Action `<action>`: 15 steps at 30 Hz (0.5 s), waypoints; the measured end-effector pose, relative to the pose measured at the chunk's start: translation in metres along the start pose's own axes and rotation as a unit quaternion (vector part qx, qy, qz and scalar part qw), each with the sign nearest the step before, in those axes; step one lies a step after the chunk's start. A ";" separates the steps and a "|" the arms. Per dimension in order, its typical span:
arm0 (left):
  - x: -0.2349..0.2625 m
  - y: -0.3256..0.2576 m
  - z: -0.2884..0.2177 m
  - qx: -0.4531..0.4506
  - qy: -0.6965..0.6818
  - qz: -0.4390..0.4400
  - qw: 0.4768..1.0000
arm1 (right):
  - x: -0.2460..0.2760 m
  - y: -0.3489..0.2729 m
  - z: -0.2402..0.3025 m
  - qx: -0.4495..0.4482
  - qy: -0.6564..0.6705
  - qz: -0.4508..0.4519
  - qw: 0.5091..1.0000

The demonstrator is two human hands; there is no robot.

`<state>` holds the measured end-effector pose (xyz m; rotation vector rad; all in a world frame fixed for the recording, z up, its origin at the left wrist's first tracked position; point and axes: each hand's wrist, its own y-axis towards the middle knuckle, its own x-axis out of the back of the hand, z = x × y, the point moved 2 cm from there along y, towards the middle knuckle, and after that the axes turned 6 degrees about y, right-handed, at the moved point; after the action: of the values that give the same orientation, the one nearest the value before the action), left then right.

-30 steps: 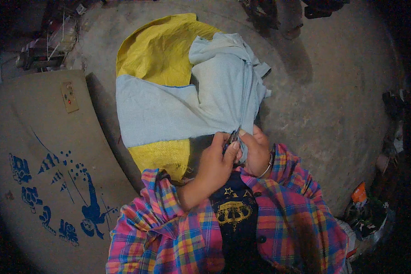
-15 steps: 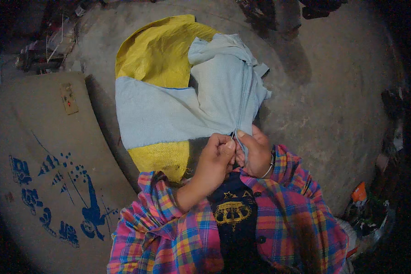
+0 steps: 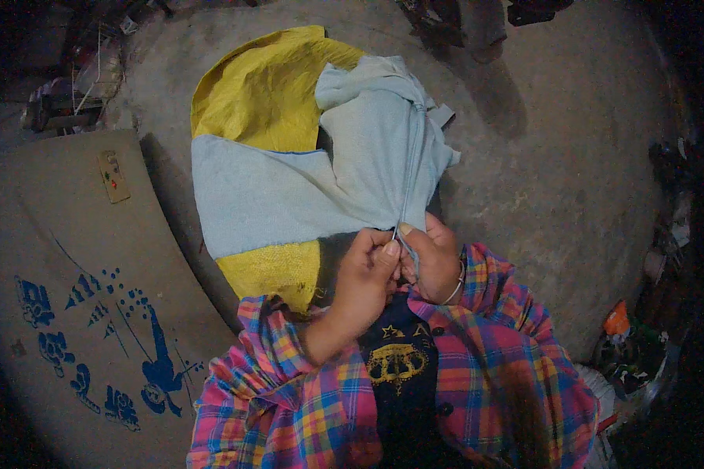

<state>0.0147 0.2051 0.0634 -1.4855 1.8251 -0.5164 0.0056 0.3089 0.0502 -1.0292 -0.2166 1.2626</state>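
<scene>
A light blue knit cloth (image 3: 368, 148), perhaps a garment, lies spread in front of me, with a raised seam running down toward my hands. My left hand (image 3: 364, 273) is closed in a pinch on a thin, pale, needle-like tool (image 3: 395, 234) at the cloth's near edge. Close against it, my right hand (image 3: 438, 262) pinches the gathered seam end of the cloth between thumb and fingers. The tool's tip and the right fingertips are partly hidden. Beneath the cloth, a yellow woven sack (image 3: 250, 94) shows at the far side and again at the near left.
At the left is a large brown panel (image 3: 62, 203) with blue printed decoration. Clutter (image 3: 66, 109) sits at the far left, and dark objects (image 3: 532, 12) at the far right. An orange item (image 3: 616, 319) lies among bags at the right, on the grey concrete floor (image 3: 571, 187).
The whole view has shifted slightly, the scene sitting a little further left. Both hands keep their pinch at the seam, with only small finger movement.
</scene>
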 end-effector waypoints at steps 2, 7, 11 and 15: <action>0.000 -0.001 0.002 -0.006 0.001 -0.004 1.000 | -0.001 0.001 -0.002 0.006 0.032 0.011 0.999; 0.003 0.000 0.007 -0.036 0.023 -0.013 0.999 | 0.001 0.000 -0.001 0.002 -0.025 0.027 0.999; 0.009 -0.005 0.003 -0.061 0.098 -0.044 0.992 | 0.001 0.002 0.004 -0.033 0.047 0.018 0.998; 0.017 -0.007 -0.017 -0.131 0.234 -0.082 0.960 | 0.002 0.002 0.012 -0.044 0.091 0.040 0.994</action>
<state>0.0057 0.1851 0.0751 -1.8197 2.2097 -0.7841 -0.0029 0.3164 0.0543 -1.2328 -0.0926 1.2321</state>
